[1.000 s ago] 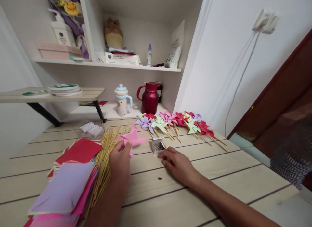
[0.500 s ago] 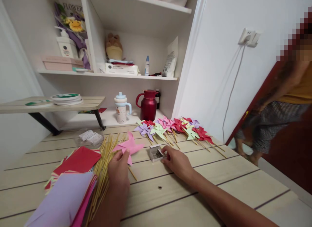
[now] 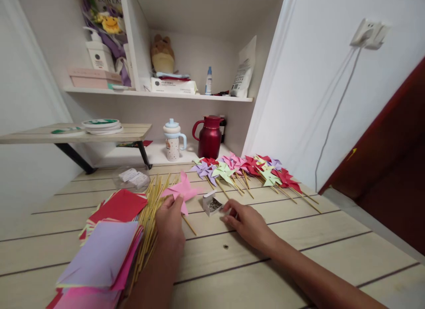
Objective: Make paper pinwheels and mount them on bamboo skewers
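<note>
My left hand point(image 3: 170, 216) pinches a pink paper pinwheel point(image 3: 183, 190) between thumb and fingers, above a bundle of thin wooden sticks point(image 3: 153, 211). One stick point(image 3: 189, 225) pokes out below the pinwheel; whether it is attached is hidden. Just right of a small white box point(image 3: 211, 202), my right hand point(image 3: 244, 220) hovers with thumb and index finger slightly parted, and nothing shows between them. Inside the box, whose flap stands up, are small metal pieces point(image 3: 214, 205). A single small dark metal piece point(image 3: 226, 246) lies on the slatted table nearer to me.
Finished pinwheels point(image 3: 254, 167) lie in a row at the back right. Stacks of coloured paper point(image 3: 96, 251) sit at left, behind them a clear container point(image 3: 131, 178). A red jug point(image 3: 210, 138) and a pale cup point(image 3: 172, 143) stand at the back, beside a small raised shelf point(image 3: 133, 134).
The view has shifted, and the person at the right is out of sight. My right hand has come off the small box, which sits slightly further left. My left hand keeps the pinwheel.
</note>
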Demonstrator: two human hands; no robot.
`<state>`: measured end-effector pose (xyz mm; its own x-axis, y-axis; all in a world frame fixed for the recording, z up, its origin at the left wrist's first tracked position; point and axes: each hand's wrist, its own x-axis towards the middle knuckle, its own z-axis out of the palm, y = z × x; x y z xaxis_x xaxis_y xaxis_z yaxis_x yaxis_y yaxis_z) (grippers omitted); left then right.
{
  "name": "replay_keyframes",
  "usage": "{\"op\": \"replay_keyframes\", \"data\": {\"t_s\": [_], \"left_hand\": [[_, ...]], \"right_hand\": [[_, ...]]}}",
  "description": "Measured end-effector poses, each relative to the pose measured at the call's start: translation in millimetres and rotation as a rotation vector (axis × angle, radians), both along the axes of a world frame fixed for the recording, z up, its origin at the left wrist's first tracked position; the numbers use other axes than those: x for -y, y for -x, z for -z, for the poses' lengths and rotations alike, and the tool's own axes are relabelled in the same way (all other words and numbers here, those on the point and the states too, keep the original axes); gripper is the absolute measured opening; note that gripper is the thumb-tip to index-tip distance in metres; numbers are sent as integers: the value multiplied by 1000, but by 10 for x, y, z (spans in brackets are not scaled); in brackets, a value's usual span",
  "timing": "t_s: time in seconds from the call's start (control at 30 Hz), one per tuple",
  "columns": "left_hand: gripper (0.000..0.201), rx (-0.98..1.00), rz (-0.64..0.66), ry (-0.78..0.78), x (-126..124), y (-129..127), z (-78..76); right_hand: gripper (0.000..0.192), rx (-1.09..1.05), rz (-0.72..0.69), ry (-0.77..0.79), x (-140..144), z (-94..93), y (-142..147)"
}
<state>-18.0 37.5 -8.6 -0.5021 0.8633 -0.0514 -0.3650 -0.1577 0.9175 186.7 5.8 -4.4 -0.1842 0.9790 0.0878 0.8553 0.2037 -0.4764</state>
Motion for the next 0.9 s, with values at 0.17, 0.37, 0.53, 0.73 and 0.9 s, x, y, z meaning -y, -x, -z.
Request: {"op": "replay_keyframes", "data": {"t_s": [0.17, 0.37, 0.53, 0.73, 0.9], "left_hand": [[14, -9, -160, -77, 41, 53, -165], [15, 3, -141, -115, 111, 1, -223], [4, 102, -81, -112, 54, 11, -154], [11, 228, -2, -46, 57, -66, -141], [13, 236, 7, -38, 78, -114, -108]], "right_hand": [[24, 220, -217, -75, 231, -107, 155], [38, 287, -360, -113, 203, -214, 582], [36, -255, -506, -49, 218, -142, 395], [14, -341, -177, 56, 328, -53, -203], [14, -399, -163, 90, 428, 7, -266]]}}
